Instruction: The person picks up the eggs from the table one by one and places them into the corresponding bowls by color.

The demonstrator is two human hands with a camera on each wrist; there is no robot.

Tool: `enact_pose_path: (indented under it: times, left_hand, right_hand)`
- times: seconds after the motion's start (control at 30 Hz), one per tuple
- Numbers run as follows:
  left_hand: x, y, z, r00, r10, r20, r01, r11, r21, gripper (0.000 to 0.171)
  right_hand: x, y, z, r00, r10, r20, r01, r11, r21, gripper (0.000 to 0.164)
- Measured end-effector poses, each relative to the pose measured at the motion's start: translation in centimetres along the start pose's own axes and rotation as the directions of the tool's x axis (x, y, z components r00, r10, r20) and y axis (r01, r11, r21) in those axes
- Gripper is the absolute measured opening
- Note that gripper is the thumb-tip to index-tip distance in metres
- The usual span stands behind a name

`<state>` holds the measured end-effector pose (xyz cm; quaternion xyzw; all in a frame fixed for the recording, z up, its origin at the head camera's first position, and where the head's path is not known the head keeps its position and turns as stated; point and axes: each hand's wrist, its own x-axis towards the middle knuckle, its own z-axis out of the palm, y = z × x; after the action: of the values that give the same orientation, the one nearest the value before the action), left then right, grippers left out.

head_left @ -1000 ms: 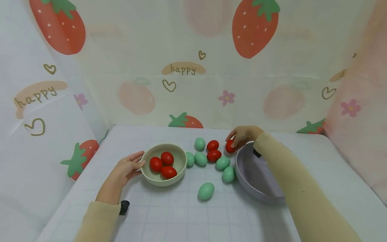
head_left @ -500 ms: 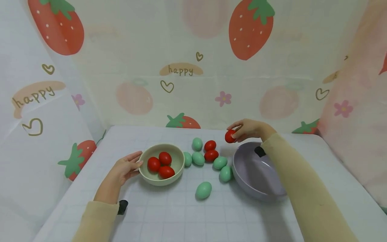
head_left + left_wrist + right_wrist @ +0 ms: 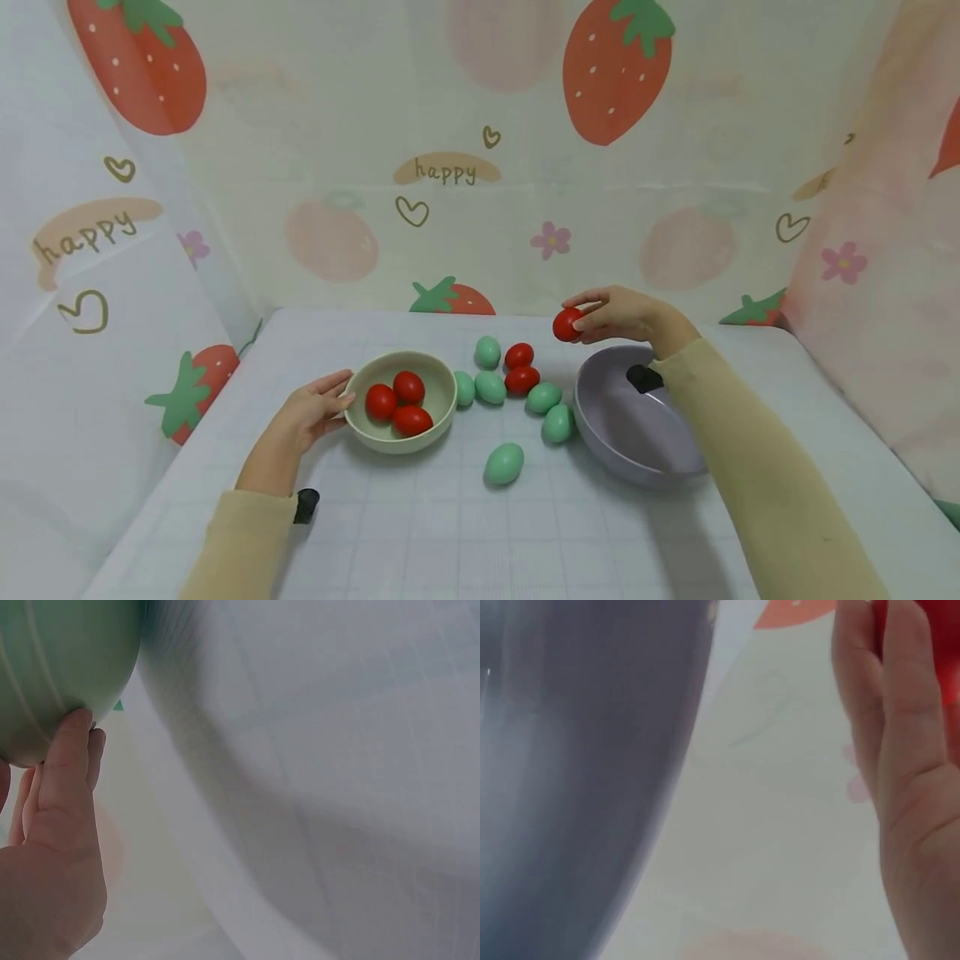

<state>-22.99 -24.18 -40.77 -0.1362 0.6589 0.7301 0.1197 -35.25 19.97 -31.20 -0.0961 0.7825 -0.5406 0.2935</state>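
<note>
Fingers of the right hand (image 3: 621,315) pinch a red egg (image 3: 565,326); grip evenly (it looks slick) while the left hand (image 3: 309,412) holds the green bowl (image 3: 400,446).

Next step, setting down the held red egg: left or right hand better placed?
Right, I'd judge. The right hand holds the red egg. The left hand is occupied at the side of the pale green bowl, far from that egg.

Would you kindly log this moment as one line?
left hand: holding pale green bowl; right hand: holding red egg aloft; bowl contents: three red eggs; green eggs: on table
</note>
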Motion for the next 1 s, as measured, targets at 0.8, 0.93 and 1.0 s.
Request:
enact_pose_path:
  times: [0.8, 0.93, 1.0]
  left_hand:
    - [0.0, -0.4, 0.0, 0.999, 0.031, -0.01, -0.032, 0.999, -0.018, 0.063]
    - [0.0, -0.5, 0.0, 0.999, 0.032, -0.011, -0.032, 0.999, -0.014, 0.062]
    - [0.1, -0.5, -0.1, 1.0, 0.027, -0.014, -0.027, 1.0, -0.011, 0.062]
  right_hand:
    - [-1.0, -1.2, 4.3, 0.997, -0.069, -0.03, 0.075, 0.962, 0.262, 0.054]
    - [-0.7, -1.5, 5.1, 0.998, -0.061, -0.033, 0.068, 0.959, 0.275, 0.053]
    - [-0.7, -1.7, 5.5, 0.998, -0.054, -0.036, 0.063, 0.956, 0.286, 0.053]
